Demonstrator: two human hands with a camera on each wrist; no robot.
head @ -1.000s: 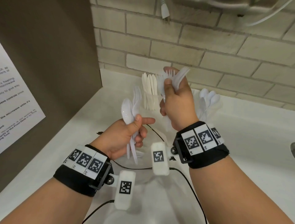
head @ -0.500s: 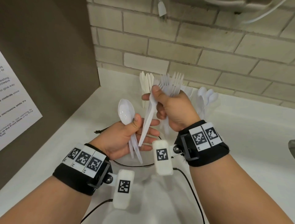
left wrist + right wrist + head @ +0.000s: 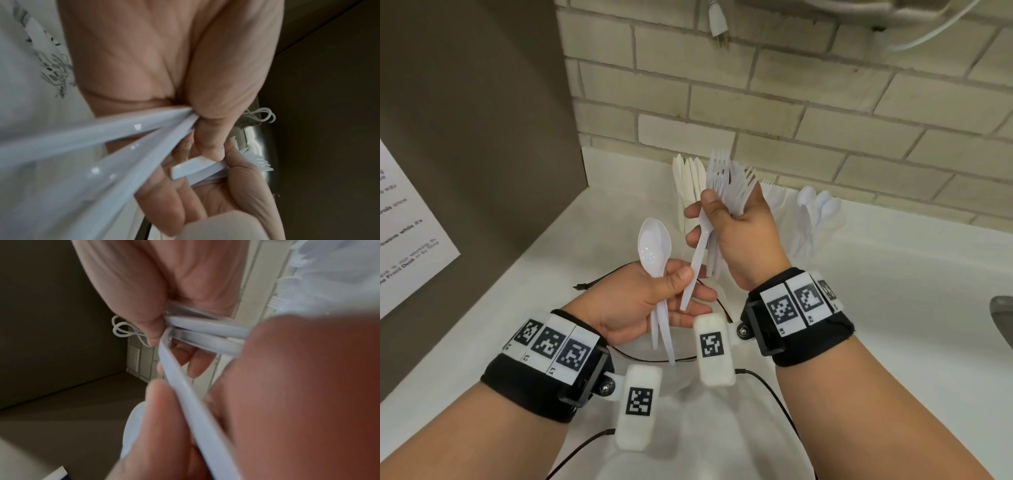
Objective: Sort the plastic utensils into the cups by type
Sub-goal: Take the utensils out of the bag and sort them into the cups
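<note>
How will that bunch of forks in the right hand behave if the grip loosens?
The forks look thin, glossy plastic, so probably light and slippery. They already fan out above the right hand, so a looser grip would likely let some slide free.

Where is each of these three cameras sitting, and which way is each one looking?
Head: worn on the head, looking forward and down at the left hand with spoons, the right hand with forks; both forearms show.
Left wrist: looks along the left palm at spoon handles.
Right wrist: looks along the right palm at fork handles.
Shared: both wrist views show the other hand.
</note>
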